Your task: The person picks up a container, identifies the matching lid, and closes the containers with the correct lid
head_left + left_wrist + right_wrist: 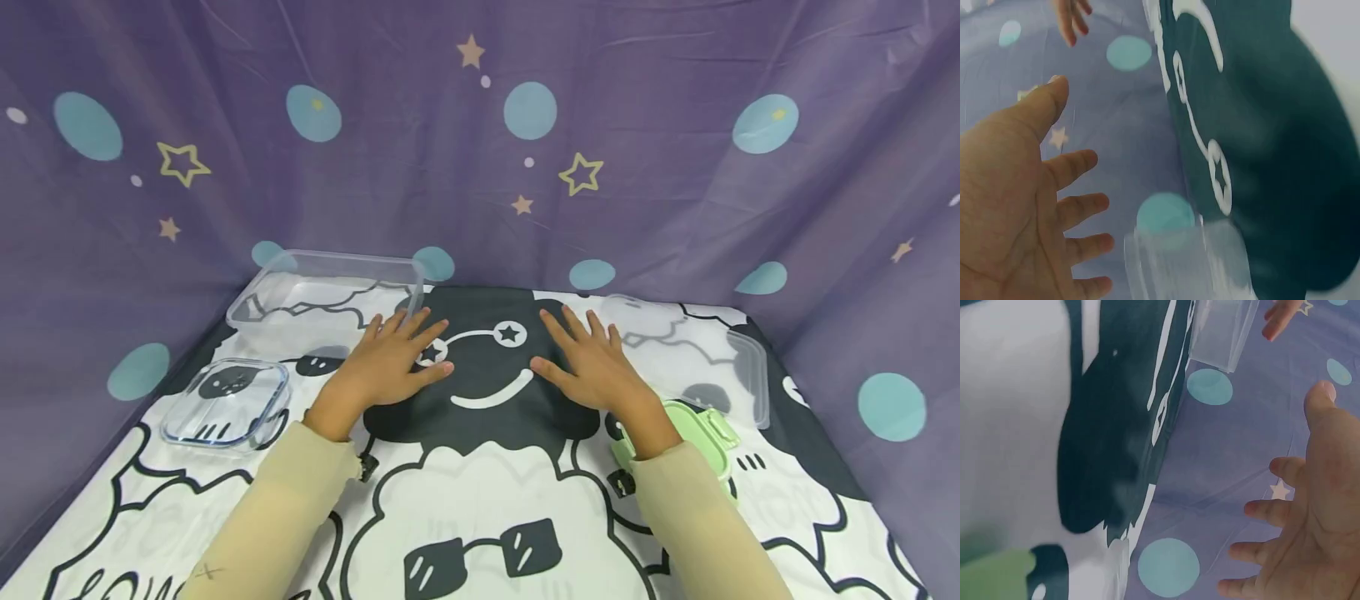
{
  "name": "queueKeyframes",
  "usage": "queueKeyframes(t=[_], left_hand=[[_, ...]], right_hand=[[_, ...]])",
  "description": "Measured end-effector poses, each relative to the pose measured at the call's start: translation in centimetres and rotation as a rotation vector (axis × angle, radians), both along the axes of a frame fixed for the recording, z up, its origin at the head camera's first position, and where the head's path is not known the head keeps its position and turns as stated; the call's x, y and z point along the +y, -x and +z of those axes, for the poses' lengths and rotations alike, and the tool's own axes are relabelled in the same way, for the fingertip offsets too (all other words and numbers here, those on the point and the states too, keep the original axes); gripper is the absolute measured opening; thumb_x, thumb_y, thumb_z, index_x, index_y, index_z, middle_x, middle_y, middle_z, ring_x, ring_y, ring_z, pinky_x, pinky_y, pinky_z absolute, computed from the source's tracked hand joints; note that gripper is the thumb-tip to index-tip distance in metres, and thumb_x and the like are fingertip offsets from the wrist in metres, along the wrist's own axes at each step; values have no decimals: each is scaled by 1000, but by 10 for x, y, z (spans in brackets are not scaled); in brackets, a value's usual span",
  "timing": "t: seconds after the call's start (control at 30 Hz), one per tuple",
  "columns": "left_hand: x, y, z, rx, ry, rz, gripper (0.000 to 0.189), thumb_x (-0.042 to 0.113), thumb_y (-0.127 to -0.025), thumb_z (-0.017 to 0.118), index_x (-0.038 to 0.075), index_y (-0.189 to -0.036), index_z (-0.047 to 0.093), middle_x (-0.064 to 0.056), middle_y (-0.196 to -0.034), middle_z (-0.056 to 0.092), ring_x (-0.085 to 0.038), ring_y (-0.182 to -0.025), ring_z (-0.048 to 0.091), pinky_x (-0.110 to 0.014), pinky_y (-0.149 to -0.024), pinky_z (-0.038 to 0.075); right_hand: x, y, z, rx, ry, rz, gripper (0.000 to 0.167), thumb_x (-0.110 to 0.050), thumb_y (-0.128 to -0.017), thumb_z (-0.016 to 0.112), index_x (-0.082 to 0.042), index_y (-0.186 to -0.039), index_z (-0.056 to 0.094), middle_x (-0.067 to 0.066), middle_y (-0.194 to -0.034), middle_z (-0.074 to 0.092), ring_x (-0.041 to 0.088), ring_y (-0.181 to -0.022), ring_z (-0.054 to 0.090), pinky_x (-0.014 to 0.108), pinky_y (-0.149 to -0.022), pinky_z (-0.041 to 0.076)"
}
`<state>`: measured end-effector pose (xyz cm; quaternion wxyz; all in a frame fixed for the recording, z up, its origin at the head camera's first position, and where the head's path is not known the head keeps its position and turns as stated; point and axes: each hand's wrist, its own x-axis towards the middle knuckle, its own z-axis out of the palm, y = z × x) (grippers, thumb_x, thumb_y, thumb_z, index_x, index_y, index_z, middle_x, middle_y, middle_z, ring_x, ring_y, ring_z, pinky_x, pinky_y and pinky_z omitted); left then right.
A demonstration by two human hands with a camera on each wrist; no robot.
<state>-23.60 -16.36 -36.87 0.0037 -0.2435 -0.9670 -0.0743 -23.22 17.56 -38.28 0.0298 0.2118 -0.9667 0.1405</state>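
My left hand, fingers spread and palm down, hovers over the dark sheep face printed on the cloth. My right hand mirrors it on the other side of the print, thumbs pointing toward each other. Both palms show bare in the wrist views, holding nothing. Just beyond the left fingertips stands a clear plastic box, which overlaps them in the head view. A clear rectangular glass container sits left of the left wrist. Beneath the right wrist, partly hidden by it, lies a light green lid with side clips.
A clear plastic box or lid lies at the back right, beside the green lid. The table is covered by a black-and-white cartoon cloth. A purple curtain with stars and dots rises behind and along both sides.
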Motion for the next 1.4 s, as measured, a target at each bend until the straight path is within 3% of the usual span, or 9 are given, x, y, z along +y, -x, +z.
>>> queueKeyframes(t=[0.13, 0.27, 0.43, 0.63, 0.9, 1.17, 1.4], left_hand=[[-18, 7, 7, -20, 0, 35, 79, 71, -100, 39, 24, -164, 27, -15, -169, 20, -46, -153, 14, -70, -120, 7], [-35, 12, 13, -9, 30, 93, 78, 69, -102, 34, 20, -163, 29, -19, -166, 24, -49, -151, 17, -71, -118, 12], [-55, 11, 21, 2, 70, 196, 82, 72, -102, 28, 16, -163, 28, -23, -165, 25, -52, -148, 20, -73, -115, 18], [-84, 11, 25, -11, 60, 263, 83, 70, -102, 32, 14, -163, 27, -27, -162, 27, -57, -144, 22, -80, -109, 19], [-127, 13, 32, -35, 58, 287, 82, 61, -103, 44, 5, -160, 28, -33, -158, 28, -64, -136, 28, -85, -97, 28], [-158, 18, 42, -87, 24, 311, 79, 51, -104, 51, 1, -160, 26, -35, -158, 24, -68, -134, 23, -85, -98, 24], [-179, 24, 43, -116, 38, 340, 83, 54, -103, 49, -1, -160, 22, -37, -158, 19, -70, -132, 21, -84, -97, 27]], right_hand=[[-4, 8, 0, -22, 38, 12, 79, -70, -102, 35, -28, -166, 16, 14, -170, 16, 53, -152, 12, 77, -115, 11], [-8, 16, -1, -26, 75, 56, 75, -65, -104, 39, -24, -164, 23, 16, -167, 23, 50, -150, 23, 73, -115, 20], [-16, 26, -2, -30, 96, 117, 72, -60, -104, 45, -20, -162, 32, 17, -163, 33, 43, -147, 34, 67, -116, 29], [-30, 37, -6, -13, 130, 132, 67, -58, -104, 48, -19, -158, 42, 16, -153, 48, 37, -140, 47, 62, -109, 40], [-44, 52, -15, -20, 153, 182, 62, -51, -105, 53, -13, -153, 48, 18, -139, 59, 32, -124, 60, 53, -101, 50], [-59, 61, -19, -48, 161, 177, 56, -50, -105, 53, -13, -147, 56, 14, -135, 62, 31, -120, 62, 51, -99, 51], [-82, 66, -19, 41, 213, 229, 48, -42, -105, 56, -11, -141, 61, 9, -136, 64, 27, -115, 65, 46, -96, 53]])
